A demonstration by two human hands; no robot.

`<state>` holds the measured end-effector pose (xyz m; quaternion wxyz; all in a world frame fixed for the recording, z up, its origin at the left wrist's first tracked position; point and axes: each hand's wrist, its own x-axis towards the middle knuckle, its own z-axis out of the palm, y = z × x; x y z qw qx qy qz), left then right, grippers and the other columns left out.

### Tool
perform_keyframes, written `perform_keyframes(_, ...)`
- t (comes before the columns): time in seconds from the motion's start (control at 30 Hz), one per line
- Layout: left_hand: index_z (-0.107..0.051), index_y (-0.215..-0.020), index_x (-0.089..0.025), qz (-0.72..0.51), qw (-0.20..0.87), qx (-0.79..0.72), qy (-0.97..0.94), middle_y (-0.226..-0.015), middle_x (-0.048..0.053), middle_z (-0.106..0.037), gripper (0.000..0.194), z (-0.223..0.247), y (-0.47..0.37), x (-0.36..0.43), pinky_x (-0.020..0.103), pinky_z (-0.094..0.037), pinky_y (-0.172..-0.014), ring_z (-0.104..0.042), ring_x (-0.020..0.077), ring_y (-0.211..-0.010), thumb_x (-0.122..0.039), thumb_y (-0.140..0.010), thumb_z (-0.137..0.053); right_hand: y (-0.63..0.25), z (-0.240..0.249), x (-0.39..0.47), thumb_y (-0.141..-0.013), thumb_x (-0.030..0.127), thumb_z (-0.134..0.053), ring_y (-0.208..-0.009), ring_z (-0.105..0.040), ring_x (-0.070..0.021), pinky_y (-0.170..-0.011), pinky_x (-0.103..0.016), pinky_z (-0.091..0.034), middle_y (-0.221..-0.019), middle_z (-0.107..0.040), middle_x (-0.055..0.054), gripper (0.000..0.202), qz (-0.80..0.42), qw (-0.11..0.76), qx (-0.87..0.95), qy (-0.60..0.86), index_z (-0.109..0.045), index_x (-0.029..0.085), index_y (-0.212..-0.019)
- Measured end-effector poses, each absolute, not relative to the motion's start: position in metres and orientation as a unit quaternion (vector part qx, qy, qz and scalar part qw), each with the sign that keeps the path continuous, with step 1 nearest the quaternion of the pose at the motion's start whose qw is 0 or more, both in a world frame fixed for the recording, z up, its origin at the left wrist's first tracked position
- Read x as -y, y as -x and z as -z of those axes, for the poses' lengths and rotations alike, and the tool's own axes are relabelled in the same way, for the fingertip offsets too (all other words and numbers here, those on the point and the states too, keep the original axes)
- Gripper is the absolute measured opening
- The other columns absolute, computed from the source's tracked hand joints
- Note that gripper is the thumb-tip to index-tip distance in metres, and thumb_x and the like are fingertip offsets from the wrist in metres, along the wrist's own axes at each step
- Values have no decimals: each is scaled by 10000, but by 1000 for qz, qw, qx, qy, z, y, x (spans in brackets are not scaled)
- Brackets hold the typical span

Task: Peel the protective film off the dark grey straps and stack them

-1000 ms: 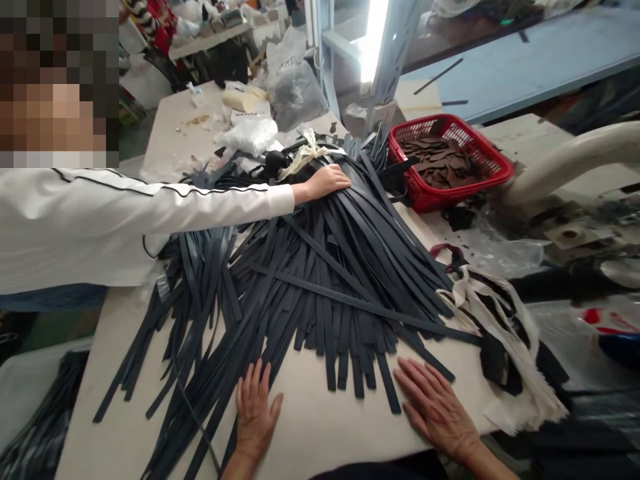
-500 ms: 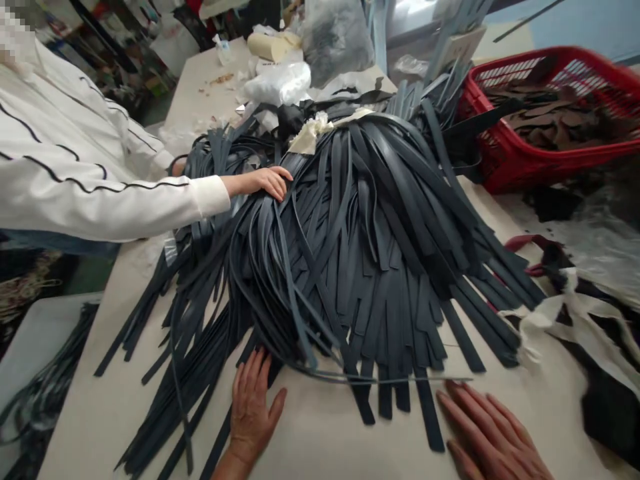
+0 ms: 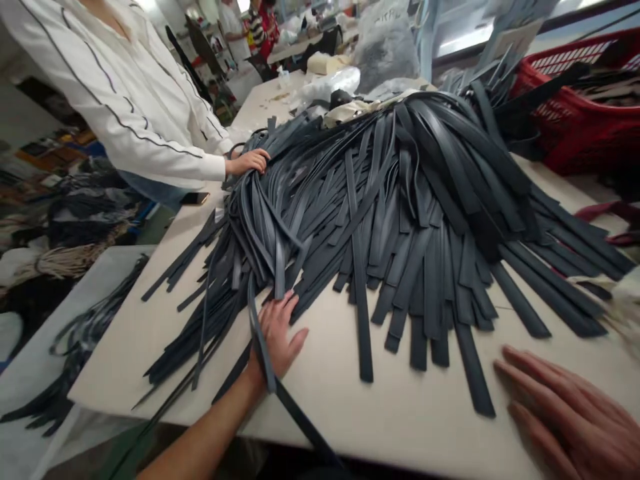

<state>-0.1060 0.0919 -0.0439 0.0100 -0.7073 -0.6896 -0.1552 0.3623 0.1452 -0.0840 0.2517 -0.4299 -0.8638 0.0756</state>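
Note:
A large heap of dark strips (image 3: 410,260), flat and leather-like, fans out over the pale table (image 3: 400,413). My left hand (image 3: 280,333) rests at the near edge of the heap with fingers stretched and thumb apart, its fingertips touching strip ends. One loose strip (image 3: 260,340) lies across my left wrist and runs down past the table's front edge. My right hand (image 3: 565,407) is spread at the right, low over or on the table, apart from the strips; it holds nothing.
A co-worker's hand (image 3: 250,162), in a white sleeve (image 3: 165,147), lies on the heap's left side. A phone (image 3: 194,198) sits at the table's left edge. A red basket (image 3: 580,107) stands at the back right. More strips (image 3: 95,340) lie on a lower surface at left.
The view has swung left and up. My left hand has pushed among strip ends, and a strip now hangs over its wrist. The co-worker's hand has moved left on the heap.

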Motion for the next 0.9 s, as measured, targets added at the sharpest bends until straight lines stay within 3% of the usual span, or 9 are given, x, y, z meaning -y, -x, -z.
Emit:
perform_keyframes(0.07,-437,-1411,-173,173,9,690,703,-1461,138,-512,564,46,105,-94,500,-310,-1144,-437,301,-1364,-354,-893,-567,-357,78,-141,-928,402,-435,-1171,-601,-382,-985,-568,-453,-1416,-558,-36,457,-80,266,856,437,-518,380,-1377)
perform_keyframes(0.2,-485,-1375,-176,206,-3,694,690,-1449,121,-532,554,50,106,-98,477,-288,-1165,-414,288,-1385,-345,-861,-606,-278,51,-103,-983,299,-398,-1171,-596,-325,-995,-499,-472,-1359,-576,-90,403,-114,386,804,439,-499,307,-1373)
perform_keyframes(0.3,-511,-1352,-154,227,-14,690,687,-1436,137,-540,548,51,105,-102,471,-280,-1170,-422,294,-1376,-349,-852,-620,-179,31,-66,-960,382,-502,-1170,-593,-304,-969,-438,-501,-1329,-602,-113,523,-169,351,873,295,-388,247,-1452)
perform_keyframes(0.4,-529,-1334,-133,240,-5,684,689,-1424,155,-545,533,52,105,-105,473,-290,-1166,-435,299,-1363,-354,-857,-616,-101,29,-49,-884,359,-609,-1171,-568,-327,-997,-469,-471,-1306,-604,-145,592,-213,311,875,304,-423,187,-1419)
perform_keyframes(0.53,-562,-1297,-108,259,15,676,690,-1366,168,-592,524,55,104,-108,445,-329,-1154,-492,301,-1310,-353,-840,-643,-64,41,-60,-788,183,-606,-1057,-578,-314,-965,-464,-448,-1123,-658,-118,285,-256,291,852,352,-660,201,-1067)
perform_keyframes(0.6,-581,-1274,-106,271,21,670,691,-1341,166,-610,512,56,105,-109,431,-341,-1152,-515,296,-1285,-355,-834,-657,-64,45,-70,-789,166,-554,-999,-589,-299,-932,-452,-446,-1031,-673,-106,150,-269,304,843,354,-674,209,-868)
perform_keyframes(0.7,-591,-1261,-112,291,16,666,686,-1333,167,-613,463,56,106,-109,442,-362,-1136,-525,296,-1272,-317,-849,-644,-70,46,-84,-821,278,-537,-887,-616,-272,-849,-426,-468,-913,-690,-88,144,-326,315,814,365,-664,213,-802)
perform_keyframes(0.9,-693,-1024,-110,341,-60,673,654,-1108,186,-700,212,48,105,-107,440,-417,-1054,-608,296,-1114,-197,-880,-564,-86,39,-102,-883,563,-431,-598,-615,-159,-597,-305,-494,-890,-727,-95,464,-498,320,709,382,-638,170,-1015)
